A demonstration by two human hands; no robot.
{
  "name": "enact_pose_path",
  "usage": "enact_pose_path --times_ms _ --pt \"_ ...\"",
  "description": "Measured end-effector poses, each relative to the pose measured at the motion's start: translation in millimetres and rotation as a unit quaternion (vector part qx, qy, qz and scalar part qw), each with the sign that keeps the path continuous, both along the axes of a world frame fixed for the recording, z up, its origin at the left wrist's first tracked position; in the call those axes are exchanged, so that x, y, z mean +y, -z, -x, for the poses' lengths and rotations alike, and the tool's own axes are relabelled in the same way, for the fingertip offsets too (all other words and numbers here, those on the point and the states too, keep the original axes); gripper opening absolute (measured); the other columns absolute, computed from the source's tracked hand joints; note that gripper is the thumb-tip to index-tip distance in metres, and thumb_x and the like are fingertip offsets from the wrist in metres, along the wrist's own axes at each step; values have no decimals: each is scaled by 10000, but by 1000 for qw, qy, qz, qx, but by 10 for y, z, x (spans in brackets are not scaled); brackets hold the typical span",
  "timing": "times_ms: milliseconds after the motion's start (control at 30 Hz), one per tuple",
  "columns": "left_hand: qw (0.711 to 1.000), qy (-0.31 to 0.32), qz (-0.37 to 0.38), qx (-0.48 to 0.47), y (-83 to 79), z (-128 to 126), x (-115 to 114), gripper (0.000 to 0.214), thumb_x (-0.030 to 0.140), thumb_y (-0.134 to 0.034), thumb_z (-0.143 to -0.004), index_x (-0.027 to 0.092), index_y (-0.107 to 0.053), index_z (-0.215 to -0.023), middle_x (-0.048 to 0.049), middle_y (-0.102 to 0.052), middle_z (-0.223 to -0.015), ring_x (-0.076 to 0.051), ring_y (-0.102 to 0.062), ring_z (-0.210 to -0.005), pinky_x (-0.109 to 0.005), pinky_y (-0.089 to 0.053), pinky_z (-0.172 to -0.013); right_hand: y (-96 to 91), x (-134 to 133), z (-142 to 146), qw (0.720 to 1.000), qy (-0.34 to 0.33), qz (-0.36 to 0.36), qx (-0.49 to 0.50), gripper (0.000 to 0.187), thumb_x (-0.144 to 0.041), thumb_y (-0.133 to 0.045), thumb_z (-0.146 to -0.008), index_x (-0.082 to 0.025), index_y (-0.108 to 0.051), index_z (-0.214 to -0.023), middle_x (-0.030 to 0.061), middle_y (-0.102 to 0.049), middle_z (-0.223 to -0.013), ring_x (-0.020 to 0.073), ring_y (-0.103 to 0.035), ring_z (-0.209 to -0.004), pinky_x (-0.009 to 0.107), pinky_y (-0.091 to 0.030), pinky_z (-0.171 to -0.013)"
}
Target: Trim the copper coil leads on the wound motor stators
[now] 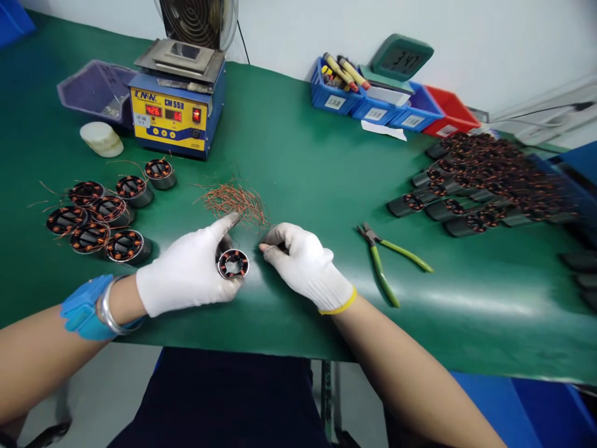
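Note:
My left hand, in a white glove, grips a motor stator, a short dark cylinder with copper windings inside its ring. The stator's open end faces me. Just to its right is my right hand, gloved too, with thumb and forefinger pinched together. What the pinch holds, if anything, is too small to make out. Beyond both hands lies a loose heap of copper wire bits. Green-handled cutting pliers rest with their handles spread, right of my right hand.
Several stators stand at left, and many more at right. A blue-and-yellow solder pot with digital displays sits behind, beside a purple bin and a pale round block. Small bins and a clock line the wall.

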State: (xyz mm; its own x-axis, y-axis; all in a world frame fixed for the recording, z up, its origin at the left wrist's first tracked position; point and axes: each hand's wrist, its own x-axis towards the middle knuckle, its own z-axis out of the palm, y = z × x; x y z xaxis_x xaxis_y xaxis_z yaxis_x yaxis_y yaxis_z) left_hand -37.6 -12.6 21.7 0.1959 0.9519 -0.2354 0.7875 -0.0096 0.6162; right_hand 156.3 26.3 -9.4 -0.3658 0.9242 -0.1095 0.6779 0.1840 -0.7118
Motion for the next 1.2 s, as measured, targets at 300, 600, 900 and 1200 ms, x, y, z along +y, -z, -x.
enact_pose_path --times_ms 300,600,900,1200 --pt "999 -31 -14 7 62 -28 4 950 485 -640 -684 167 -250 -1490 -79 -695 -1025 -280 -684 -888 -385 -541 -771 -111 -15 100 990 -99 -40 97 243 -359 -502 -907 -179 -612 -1025 78 -656 -1036 178 -607 -916 309 -460 -795" --pt "999 27 -35 4 62 38 43 884 391 -608 -715 209 -243 -1499 -46 -704 -1040 -240 -691 -904 -329 -527 -770 -5 34 72 994 -41 -103 -11 201 -332 -502 -896 -180 -618 -837 55 -638 -837 181 -586 -789 322 -442 -741" --pt "998 46 -20 23 22 53 44 894 378 -584 -730 163 -206 -1511 -99 -684 -1146 -284 -676 -973 -364 -537 -797 -42 -106 223 989 -56 -70 119 69 -212 -555 -833 -197 -581 -771 36 -654 -878 169 -601 -860 310 -467 -785" --pt "996 69 -37 42 49 130 65 874 337 -591 -686 191 -280 -1490 -54 -685 -1100 -260 -664 -986 -319 -517 -820 -128 -193 -35 984 -9 -75 -158 79 -285 -584 -779 -218 -610 -746 40 -646 -807 205 -583 -755 294 -354 -570"
